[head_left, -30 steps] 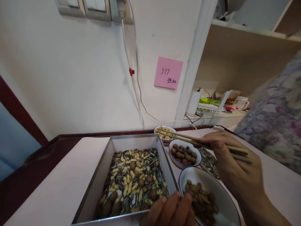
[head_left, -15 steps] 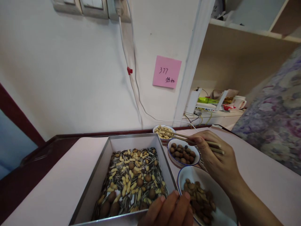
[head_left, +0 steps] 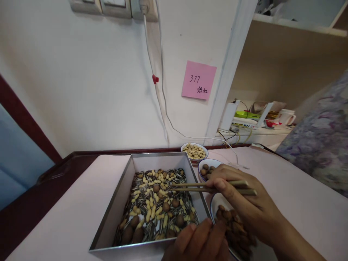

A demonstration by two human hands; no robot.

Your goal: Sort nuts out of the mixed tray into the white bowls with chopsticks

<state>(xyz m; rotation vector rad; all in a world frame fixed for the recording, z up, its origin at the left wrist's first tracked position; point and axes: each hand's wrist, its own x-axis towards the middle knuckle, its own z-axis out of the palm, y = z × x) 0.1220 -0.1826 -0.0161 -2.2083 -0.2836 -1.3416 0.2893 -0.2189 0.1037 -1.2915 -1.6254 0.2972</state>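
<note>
My right hand (head_left: 241,201) is closed on a pair of wooden chopsticks (head_left: 190,186) whose tips reach left over a grey metal tray (head_left: 121,192). The tray holds mixed sunflower seeds, peanuts and brown nuts (head_left: 156,204). My left hand (head_left: 199,243) rests with bent fingers on the tray's near right corner. Just right of the tray stand a bowl of dark almonds (head_left: 233,228), a bowl of round brown nuts (head_left: 206,169) and a bowl of peanuts (head_left: 194,150); my right hand covers part of the first two.
The tray and bowls sit on a pale pink table (head_left: 67,210) with a dark red rim. A white cable (head_left: 163,90) and a pink sticky note (head_left: 199,85) are on the wall behind. A cluttered shelf (head_left: 255,121) is at the right, floral cloth (head_left: 320,134) at the far right.
My right hand swung the chopsticks left, from over the bowls of peanuts and round nuts to over the tray's mix. My left hand stayed on the tray corner.
</note>
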